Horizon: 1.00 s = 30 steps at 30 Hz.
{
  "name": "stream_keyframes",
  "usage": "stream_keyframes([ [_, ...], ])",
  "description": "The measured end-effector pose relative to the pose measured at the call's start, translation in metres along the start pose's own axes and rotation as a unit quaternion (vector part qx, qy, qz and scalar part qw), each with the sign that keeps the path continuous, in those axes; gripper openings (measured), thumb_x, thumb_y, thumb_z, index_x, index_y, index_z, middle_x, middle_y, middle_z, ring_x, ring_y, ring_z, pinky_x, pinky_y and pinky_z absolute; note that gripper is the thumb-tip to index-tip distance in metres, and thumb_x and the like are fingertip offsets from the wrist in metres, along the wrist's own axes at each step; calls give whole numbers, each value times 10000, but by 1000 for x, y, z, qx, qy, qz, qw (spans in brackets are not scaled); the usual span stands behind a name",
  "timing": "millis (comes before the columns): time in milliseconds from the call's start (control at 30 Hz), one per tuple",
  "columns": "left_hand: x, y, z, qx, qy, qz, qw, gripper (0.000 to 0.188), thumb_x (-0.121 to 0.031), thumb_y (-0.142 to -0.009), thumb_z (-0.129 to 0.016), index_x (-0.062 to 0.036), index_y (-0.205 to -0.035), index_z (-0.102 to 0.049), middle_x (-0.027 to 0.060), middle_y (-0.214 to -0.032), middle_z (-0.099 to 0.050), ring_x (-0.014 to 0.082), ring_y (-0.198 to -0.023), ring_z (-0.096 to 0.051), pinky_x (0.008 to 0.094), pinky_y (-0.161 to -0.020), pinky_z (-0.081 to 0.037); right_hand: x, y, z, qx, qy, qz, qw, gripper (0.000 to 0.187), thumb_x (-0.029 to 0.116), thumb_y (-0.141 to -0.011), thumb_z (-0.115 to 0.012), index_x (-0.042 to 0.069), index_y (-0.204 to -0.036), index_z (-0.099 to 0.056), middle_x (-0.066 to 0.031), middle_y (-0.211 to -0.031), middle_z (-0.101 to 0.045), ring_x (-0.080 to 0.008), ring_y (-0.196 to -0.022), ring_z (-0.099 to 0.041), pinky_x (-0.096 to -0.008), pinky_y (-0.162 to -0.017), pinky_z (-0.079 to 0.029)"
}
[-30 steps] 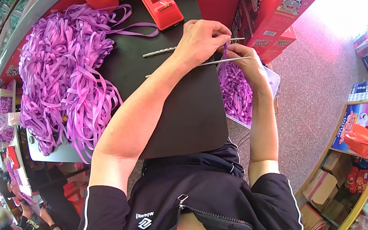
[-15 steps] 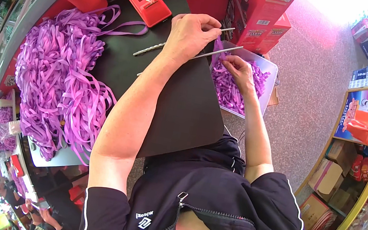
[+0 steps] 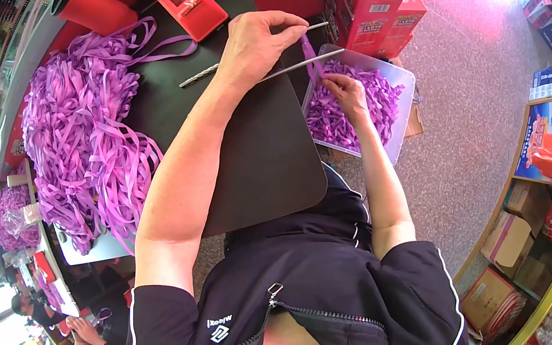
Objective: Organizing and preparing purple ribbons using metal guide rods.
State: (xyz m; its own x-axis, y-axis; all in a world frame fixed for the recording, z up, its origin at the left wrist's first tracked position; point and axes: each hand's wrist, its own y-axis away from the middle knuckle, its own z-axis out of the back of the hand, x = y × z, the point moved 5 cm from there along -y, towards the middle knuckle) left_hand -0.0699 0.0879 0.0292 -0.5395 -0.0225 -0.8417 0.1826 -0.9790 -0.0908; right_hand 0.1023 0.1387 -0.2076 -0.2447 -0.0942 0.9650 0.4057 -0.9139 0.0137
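Over the far right edge of the black tabletop (image 3: pixel 263 163), a purple ribbon strip (image 3: pixel 310 54) stretched slantwise between two bare hands. Above that edge, the left hand (image 3: pixel 251 42), with thumb and forefinger pinched together on the strip's upper end. Just past the same edge, the right hand (image 3: pixel 345 94), with thumb and fingertips together on the strip's lower end. Across the tabletop's far half, a twisted rod (image 3: pixel 198 76) and a smooth rod (image 3: pixel 326 58), both passing under the left hand; impossible to tell whether gripped by its hidden fingers. Right of the tabletop, a translucent bin (image 3: pixel 404 106) of purple ribbon pieces (image 3: pixel 364 110). Heaped along the tabletop's left side, a long ribbon tangle (image 3: pixel 77 130). At the tabletop's far left corner, a red tape dispenser (image 3: pixel 191 6); left of that corner, a red tumbler (image 3: pixel 98 9). Beyond the tabletop's far right corner, red cartons (image 3: pixel 356 9).
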Motion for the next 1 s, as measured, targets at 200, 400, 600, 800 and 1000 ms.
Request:
stream_keyframes([
  [200,0,-1,-1,0,6,0,1000,218,-178,-856,-674,-19,-1000,-711,12,-834,-681,63,-795,-585,223,-753,-446,-64,23,-1,-49,51,-8,998,211,202,-820,-686,79,-989,-716,-103,-904,-668,-201,-849,-648,-317,-742,-493],
  [400,1,1,0,-1,-10,2,1000,219,-187,-858,-674,-26,-1001,-713,6,-835,-677,66,-790,-579,222,-756,-442,-71,45,2,-70,55,-50,995,191,201,-824,-674,96,-975,-726,-105,-913,-662,-221,-849,-647,-321,-742,-489],
  [600,7,-2,0,-3,5,-2,1000,216,-176,-867,-672,-15,-1006,-710,1,-847,-675,62,-791,-577,216,-753,-443,-62,63,-7,-66,16,-17,998,272,111,-872,-636,76,-1141,-656,-34,-824,-679,-80,-738,-604,-244,-681,-477],
  [800,8,-3,-2,0,17,-6,1000,207,-162,-871,-670,-12,-1008,-708,1,-850,-674,57,-790,-576,207,-746,-445,-60,71,-9,-62,-104,-42,992,269,57,-870,-624,31,-1138,-619,10,-792,-648,-55,-713,-568,-214,-658,-467],
  [1000,9,-6,-5,-2,30,-16,999,215,-185,-852,-679,-26,-993,-713,26,-824,-689,74,-769,-603,224,-731,-461,-76,58,-12,-71,-203,-28,976,82,31,-858,-593,23,-939,-588,7,-746,-615,-53,-722,-560,-215,-662,-457],
])
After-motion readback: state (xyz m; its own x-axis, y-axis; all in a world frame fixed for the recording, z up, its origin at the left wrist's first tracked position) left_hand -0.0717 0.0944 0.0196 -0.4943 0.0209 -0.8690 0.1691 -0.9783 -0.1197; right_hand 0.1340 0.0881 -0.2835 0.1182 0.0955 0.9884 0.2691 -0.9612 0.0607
